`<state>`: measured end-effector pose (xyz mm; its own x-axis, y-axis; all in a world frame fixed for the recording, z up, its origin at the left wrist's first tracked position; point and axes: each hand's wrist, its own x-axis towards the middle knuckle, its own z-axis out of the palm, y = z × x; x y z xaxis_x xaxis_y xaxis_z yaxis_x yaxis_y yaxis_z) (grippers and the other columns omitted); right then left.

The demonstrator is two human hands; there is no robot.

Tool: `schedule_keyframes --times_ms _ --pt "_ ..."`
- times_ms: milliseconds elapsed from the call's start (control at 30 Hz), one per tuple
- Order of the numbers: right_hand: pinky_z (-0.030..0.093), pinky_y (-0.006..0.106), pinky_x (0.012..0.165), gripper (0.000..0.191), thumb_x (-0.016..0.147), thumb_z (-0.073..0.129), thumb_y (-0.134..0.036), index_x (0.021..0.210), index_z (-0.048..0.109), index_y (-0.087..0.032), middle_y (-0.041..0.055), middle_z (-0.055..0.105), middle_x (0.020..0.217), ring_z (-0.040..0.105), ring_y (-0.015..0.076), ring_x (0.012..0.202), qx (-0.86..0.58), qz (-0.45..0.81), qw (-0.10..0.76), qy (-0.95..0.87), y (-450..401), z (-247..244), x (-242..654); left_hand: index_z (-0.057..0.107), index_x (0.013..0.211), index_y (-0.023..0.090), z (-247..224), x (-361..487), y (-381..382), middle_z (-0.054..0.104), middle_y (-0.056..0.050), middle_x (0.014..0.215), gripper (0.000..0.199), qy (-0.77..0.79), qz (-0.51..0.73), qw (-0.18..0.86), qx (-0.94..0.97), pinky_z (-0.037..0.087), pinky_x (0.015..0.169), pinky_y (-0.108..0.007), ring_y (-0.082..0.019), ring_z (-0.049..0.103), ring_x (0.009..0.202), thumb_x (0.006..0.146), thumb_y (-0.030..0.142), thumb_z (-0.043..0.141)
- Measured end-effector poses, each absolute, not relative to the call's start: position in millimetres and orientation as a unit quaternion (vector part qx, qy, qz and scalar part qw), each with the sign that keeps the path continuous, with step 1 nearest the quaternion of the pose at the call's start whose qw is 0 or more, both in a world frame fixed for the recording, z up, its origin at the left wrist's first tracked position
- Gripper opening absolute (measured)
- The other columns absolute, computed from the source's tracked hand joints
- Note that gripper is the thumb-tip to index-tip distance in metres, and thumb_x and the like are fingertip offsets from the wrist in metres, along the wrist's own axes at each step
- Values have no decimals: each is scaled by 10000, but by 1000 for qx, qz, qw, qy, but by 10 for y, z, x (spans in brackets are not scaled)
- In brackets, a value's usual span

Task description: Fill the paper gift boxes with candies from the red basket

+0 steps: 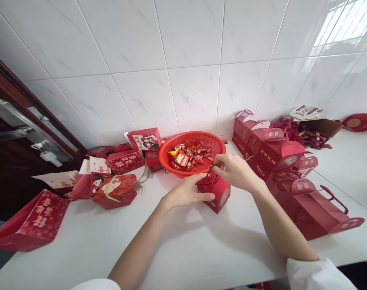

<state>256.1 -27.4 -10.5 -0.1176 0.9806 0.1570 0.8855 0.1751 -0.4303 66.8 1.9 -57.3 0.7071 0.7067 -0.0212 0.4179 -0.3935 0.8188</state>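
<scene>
A small red gift box (221,197) with gold print stands on the white table in front of me. My left hand (188,191) grips its left side, the thumb along the near face and the fingers up by the top. Above the box my right hand (231,171) is closed in a pinch on its dark red cord handle (211,172). Just behind both hands sits a red plastic basket (168,149) holding wrapped candies (191,155). The box's inside is hidden.
Several red boxes (271,161) with handles stand in a row on the right. Behind them an open carton (328,125) holds dark red ribbons. Assorted red boxes (118,189) crowd the left, beside a door handle (11,133). A tiled wall (195,88) rises behind.
</scene>
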Motion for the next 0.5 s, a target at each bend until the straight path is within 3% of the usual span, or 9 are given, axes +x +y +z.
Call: schedule_keyframes --times_ms 67,167,367,500 --pt "292 254 570 138 846 514 -155 716 532 -198 -5 619 690 527 136 639 -632 124 226 -731 -288 -71 2630 562 1380 253 -537 627 23 604 -81 1398 715 333 183 457 804 464 1044 -410 -319 550 1283 745 496 783" --pt "338 248 577 126 828 531 -173 714 580 -195 -10 619 665 537 134 622 -620 148 274 -720 -350 -4 2748 521 1430 263 -490 558 48 551 -88 1469 776 350 202 466 787 448 1090 -446 -325 520 1336 739 486 796" --pt "431 251 576 103 790 601 -227 697 624 -188 -2 638 658 573 131 616 -603 111 473 -633 -678 341 3011 689 1209 214 -450 428 228 659 -103 1330 526 386 296 410 772 472 1084 -450 -310 592 1258 788 527 732" --pt "458 266 589 59 797 630 -212 820 670 -175 32 655 740 602 129 668 -608 -43 627 -486 -902 511 3429 718 1111 194 -550 393 396 699 -107 1230 478 365 359 390 766 495 1059 -445 -290 636 1183 778 535 730"
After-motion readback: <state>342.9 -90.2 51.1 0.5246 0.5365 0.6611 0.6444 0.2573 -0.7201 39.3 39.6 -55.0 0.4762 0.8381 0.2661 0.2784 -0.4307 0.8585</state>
